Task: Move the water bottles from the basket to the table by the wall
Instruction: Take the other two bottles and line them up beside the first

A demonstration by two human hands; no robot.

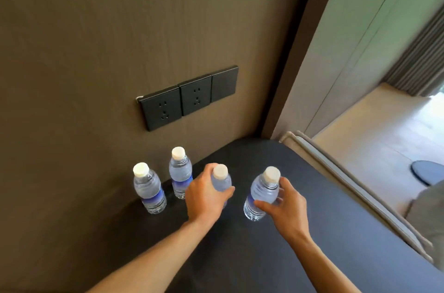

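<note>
From where I sit, the main worry is the bottle in my right hand [283, 206]: it leans with its cap tipped toward the wall, and I judge that if I let go before its base sits flat on the dark table [324, 232] it will topple and may roll toward the rounded edge on the right. That hand is curled loosely round the tilted bottle [260, 194], thumb across the front and fingers behind, and I cannot tell whether the base is touching the table yet. My left hand [206, 196] is wrapped closed round the upper body of another bottle [222, 181], which stands close to upright; its lower half is hidden behind my hand, so I cannot say if it is set down. A second risk, as I read it, is crowding: the left hand is just beside the nearer of the two standing bottles [180, 172], and a careless pull back could knock it into the wall or into its neighbour, the leftmost bottle [149, 188]. Those two stand upright on the table, close against the brown wall [96, 52] below the black sockets [187, 98]. All four bottles are small, clear, full of water, with white caps; blue label bands show on three. The basket is not in view.
</note>
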